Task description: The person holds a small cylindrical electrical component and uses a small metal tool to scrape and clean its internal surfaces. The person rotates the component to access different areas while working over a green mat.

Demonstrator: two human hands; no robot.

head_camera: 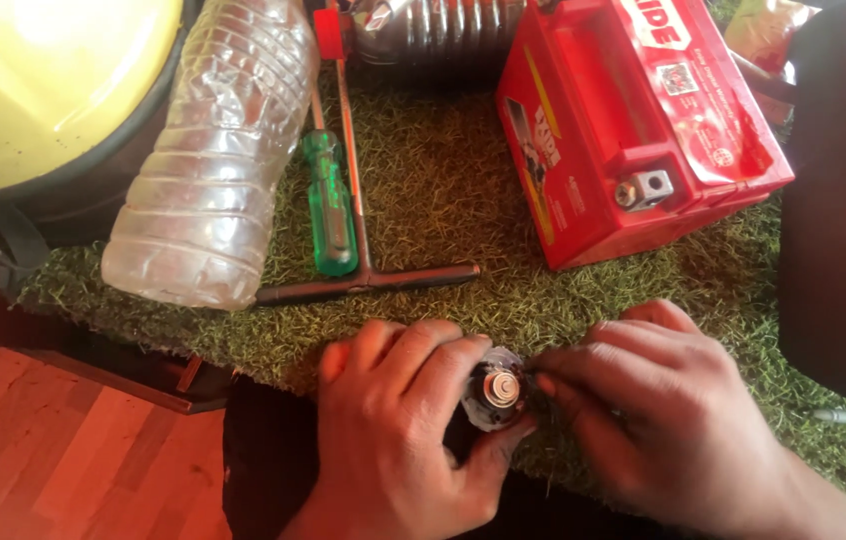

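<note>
Metal part (496,392), small, round and dark, sits at the near edge of a green grass mat (443,180), gripped in the left hand (398,420); right hand (663,410) pinches its rim. Beyond it lie a T-handle wrench (368,280), green screwdriver (330,205), clear plastic bottle (213,150) and red battery (633,120).

Your open grass strip (443,170) runs up mid-frame; red battery (633,120) blocks upper right, plastic bottle (213,150), green screwdriver (328,205) and T-handle wrench (368,280) block the left.

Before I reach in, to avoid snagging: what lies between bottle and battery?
Head view: a green screwdriver and T-handle wrench lie on grass mat between bottle and battery.
</note>
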